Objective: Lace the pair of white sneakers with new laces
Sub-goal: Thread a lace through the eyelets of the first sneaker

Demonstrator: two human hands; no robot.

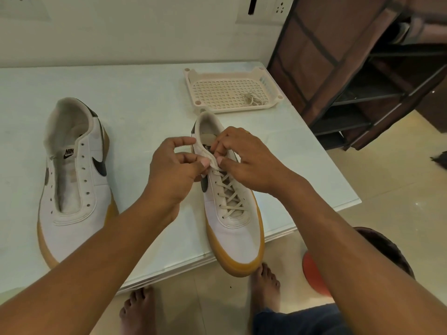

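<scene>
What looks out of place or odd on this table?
The laced sneaker sits with its toe hanging past the table edge, while the left hand and right hand pinch near its top eyelets. The other sneaker has bare eyelets; a lace lies in the basket.

The left hand and right hand cover the top eyelets and tongue label of the laced sneaker; where its lace ends is lost among the fingers. The cord in the basket is too small to identify.
</scene>
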